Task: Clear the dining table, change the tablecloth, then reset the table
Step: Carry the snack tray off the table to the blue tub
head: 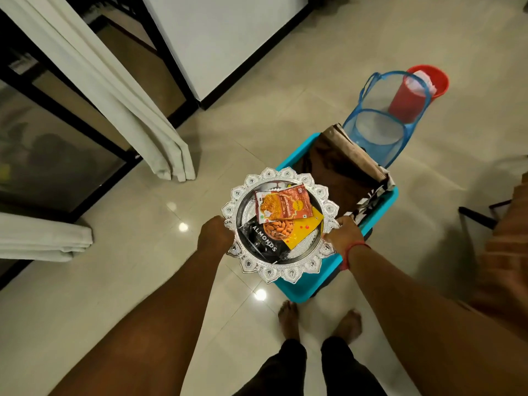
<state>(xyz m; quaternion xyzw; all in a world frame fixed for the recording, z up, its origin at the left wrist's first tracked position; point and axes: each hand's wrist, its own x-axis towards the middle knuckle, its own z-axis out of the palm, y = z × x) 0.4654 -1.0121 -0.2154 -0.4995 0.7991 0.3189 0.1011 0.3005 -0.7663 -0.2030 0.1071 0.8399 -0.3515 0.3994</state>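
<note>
I hold an ornate round silver tray (pixel 288 271) in the air over the floor. My left hand (pixel 214 232) grips its left rim and my right hand (pixel 341 232) grips its right rim. On the tray lie a black almonds packet (pixel 264 244), a red snack packet (pixel 283 205) and a yellow packet (pixel 304 228), overlapping each other. Just behind the tray stands a blue plastic stool (pixel 303 287) with folded brown cloth (pixel 337 170) on top; the tray covers the stool's near left corner.
A blue mesh laundry basket (pixel 380 118) and a red bucket (pixel 425 81) stand beyond the stool. White curtains (pixel 137 110) hang beside dark glass doors at left. A chair and striped fabric (pixel 505 238) are at the right edge. My bare feet (pixel 320 321) stand on glossy beige tiles.
</note>
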